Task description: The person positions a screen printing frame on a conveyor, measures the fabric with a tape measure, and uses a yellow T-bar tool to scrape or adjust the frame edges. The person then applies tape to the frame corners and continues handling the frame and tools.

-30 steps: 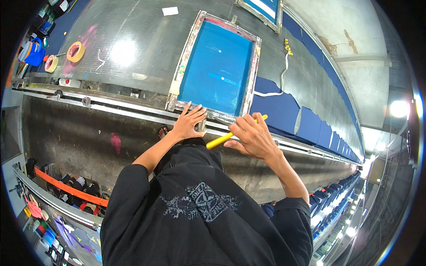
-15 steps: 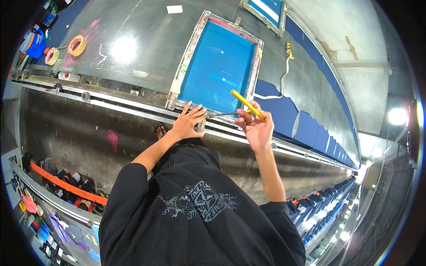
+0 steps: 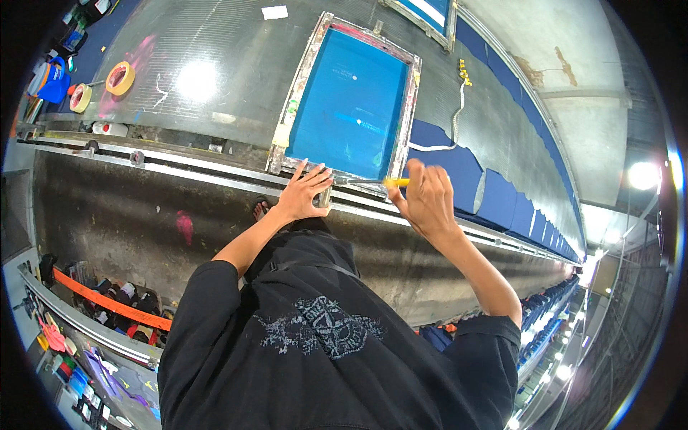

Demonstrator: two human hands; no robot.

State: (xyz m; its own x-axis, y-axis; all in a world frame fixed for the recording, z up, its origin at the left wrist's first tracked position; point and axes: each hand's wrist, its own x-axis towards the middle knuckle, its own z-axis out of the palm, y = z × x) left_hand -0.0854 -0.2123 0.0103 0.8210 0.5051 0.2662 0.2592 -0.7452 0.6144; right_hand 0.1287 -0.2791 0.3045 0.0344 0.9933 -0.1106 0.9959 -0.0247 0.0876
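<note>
A framed blue mesh screen (image 3: 347,100) lies on the long grey table (image 3: 222,86) at its near edge. My left hand (image 3: 304,192) has its fingers spread, fingertips on the frame's lower edge and palm side against a metal block (image 3: 324,201) below it. My right hand (image 3: 424,197) is closed on a yellow-handled metal tool (image 3: 397,182), slightly blurred; its thin shaft reaches left to a metal fitting at the frame's lower edge, near my left fingers.
Tape rolls (image 3: 120,78) and a blue jug (image 3: 52,80) sit at left. A second screen (image 3: 419,23) lies beyond. Blue fabric panels (image 3: 502,201) and a white strip (image 3: 459,107) lie right. A metal rail (image 3: 107,152) edges the table; an orange beam (image 3: 107,297) is lower left.
My right hand has turned the yellow tool from a low diagonal through an upward tilt to a roughly level position, its back now uppermost again. My left hand stays on the frame.
</note>
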